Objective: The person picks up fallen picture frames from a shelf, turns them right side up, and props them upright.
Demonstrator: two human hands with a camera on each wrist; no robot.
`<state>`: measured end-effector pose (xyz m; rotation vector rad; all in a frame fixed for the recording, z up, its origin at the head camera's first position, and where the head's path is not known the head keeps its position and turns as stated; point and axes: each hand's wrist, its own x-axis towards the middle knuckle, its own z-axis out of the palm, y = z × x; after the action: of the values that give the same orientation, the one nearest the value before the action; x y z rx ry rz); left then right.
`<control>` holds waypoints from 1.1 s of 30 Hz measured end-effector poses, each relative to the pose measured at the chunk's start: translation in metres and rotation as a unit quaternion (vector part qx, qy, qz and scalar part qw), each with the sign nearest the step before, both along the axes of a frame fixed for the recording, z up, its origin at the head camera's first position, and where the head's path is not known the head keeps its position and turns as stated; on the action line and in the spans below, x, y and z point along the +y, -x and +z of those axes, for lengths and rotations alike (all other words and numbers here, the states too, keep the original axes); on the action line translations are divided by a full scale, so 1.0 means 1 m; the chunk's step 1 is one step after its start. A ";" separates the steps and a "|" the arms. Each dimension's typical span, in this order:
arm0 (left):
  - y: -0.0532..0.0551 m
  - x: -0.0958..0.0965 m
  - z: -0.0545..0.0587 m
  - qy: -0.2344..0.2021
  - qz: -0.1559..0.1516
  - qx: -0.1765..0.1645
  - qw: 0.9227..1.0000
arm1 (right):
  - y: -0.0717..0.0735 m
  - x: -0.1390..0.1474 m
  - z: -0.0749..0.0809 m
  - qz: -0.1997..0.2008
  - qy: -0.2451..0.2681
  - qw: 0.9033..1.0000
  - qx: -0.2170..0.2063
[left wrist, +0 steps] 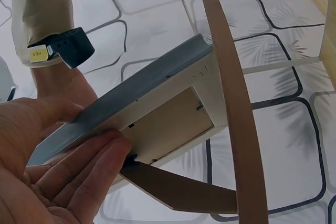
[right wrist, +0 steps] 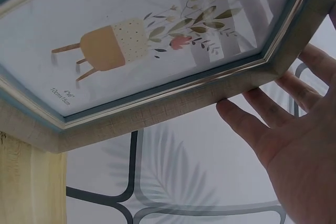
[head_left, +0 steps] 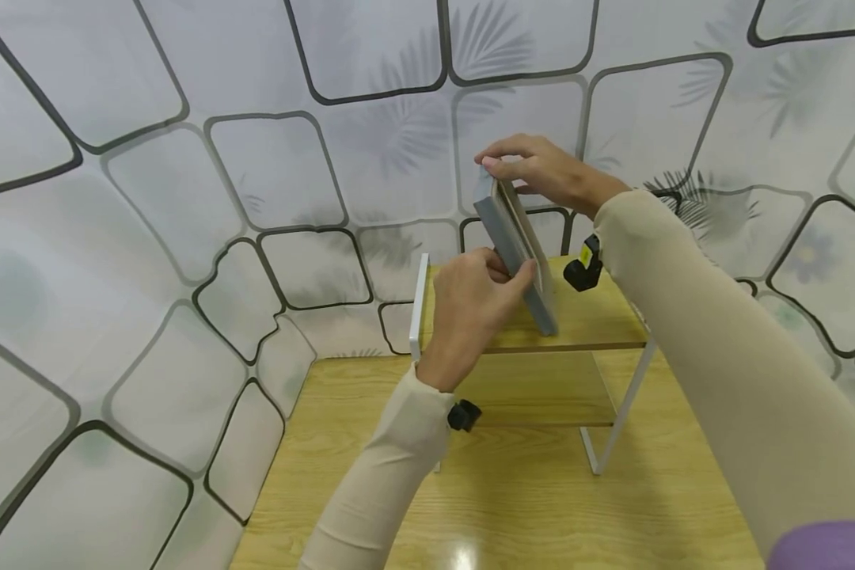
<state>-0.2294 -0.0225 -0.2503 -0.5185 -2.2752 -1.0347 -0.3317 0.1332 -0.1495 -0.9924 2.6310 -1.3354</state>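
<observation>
A picture frame (head_left: pixel 516 245) with a grey-blue edge is held tilted above the small wooden table (head_left: pixel 598 317), its lower corner at the tabletop. My left hand (head_left: pixel 470 305) pinches the near side edge between thumb and fingers. At the upper end, my right hand (head_left: pixel 541 170) grips the rim. Fingertips of the left hand (left wrist: pixel 68 166) lie on the frame's back in the left wrist view, where a brown support leg (left wrist: pixel 178 190) stands out from the backing. The right wrist view shows the front picture (right wrist: pixel 131 45), a chair-like pot with flowers, and the right hand (right wrist: pixel 294 129) at the rim.
The table has a lower shelf (head_left: pixel 541 388) and white metal legs (head_left: pixel 623 412). It stands on a wood-patterned floor (head_left: pixel 513 507), close to a patterned fabric wall (head_left: pixel 399 166). Something purple (head_left: pixel 826 546) shows at the lower right corner.
</observation>
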 end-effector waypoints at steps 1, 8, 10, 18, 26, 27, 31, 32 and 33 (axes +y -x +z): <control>0.000 -0.001 0.000 -0.002 0.000 0.001 1.000 | 0.000 0.001 0.000 0.000 0.000 1.000 -0.001; 0.000 -0.007 0.000 0.005 0.006 0.005 1.000 | 0.000 0.009 -0.003 -0.003 0.001 1.000 0.011; -0.001 -0.009 0.000 0.005 0.006 -0.004 1.000 | 0.000 0.012 -0.004 -0.007 -0.001 1.000 0.019; 0.001 -0.017 0.000 0.012 0.017 -0.013 1.000 | -0.002 0.018 -0.008 -0.054 -0.006 0.998 0.034; 0.002 -0.024 0.002 0.016 0.015 -0.025 0.999 | -0.004 0.020 -0.011 -0.082 -0.006 0.996 0.042; 0.002 -0.025 0.002 0.014 0.013 -0.025 0.999 | -0.005 0.020 -0.011 -0.087 -0.008 0.995 0.043; 0.003 -0.028 0.002 0.005 0.010 -0.031 0.999 | -0.009 0.020 -0.011 -0.106 -0.012 0.993 0.043; 0.002 -0.029 0.002 0.002 0.009 -0.034 0.999 | -0.011 0.019 -0.010 -0.111 -0.013 0.993 0.045; 0.002 -0.029 0.002 0.000 0.010 -0.036 0.999 | -0.011 0.020 -0.010 -0.115 -0.014 0.992 0.047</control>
<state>-0.2313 -0.0518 -0.2481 -0.4646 -2.3392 -1.0596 -0.3204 0.1530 -0.1599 -0.7860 2.9028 -1.3162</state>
